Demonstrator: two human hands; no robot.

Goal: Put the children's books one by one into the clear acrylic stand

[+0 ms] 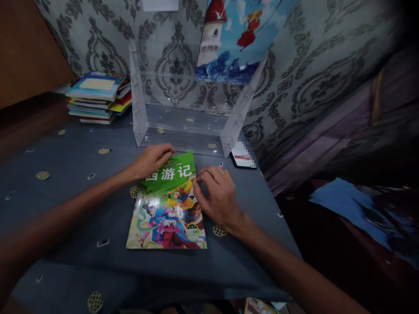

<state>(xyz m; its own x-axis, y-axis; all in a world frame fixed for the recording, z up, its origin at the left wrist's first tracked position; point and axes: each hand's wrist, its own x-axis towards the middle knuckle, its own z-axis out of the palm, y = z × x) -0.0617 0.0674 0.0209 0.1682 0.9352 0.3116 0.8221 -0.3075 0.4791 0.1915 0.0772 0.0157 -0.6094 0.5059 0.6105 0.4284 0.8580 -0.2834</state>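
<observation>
A thin picture book [168, 213] with a green top, white title characters and cartoon figures lies face up on the cloth-covered table. My left hand [151, 160] is at its upper left corner, the fingers bent and close together against the cover; the thumb is mostly hidden. At the right edge, my right hand [218, 196] has thumb and forefinger curled in a pinch against the book. Just beyond the book stands a clear plastic rack [183, 115], with a blue picture book [234, 48] upright in its upper right part.
A pile of books [94, 98] sits at the back left, beside the rack. By the rack's right foot lies a phone [244, 155], its screen partly blurred out. The patterned dark tablecloth [72, 187] ends at the right, where blue cloth [350, 209] lies lower down.
</observation>
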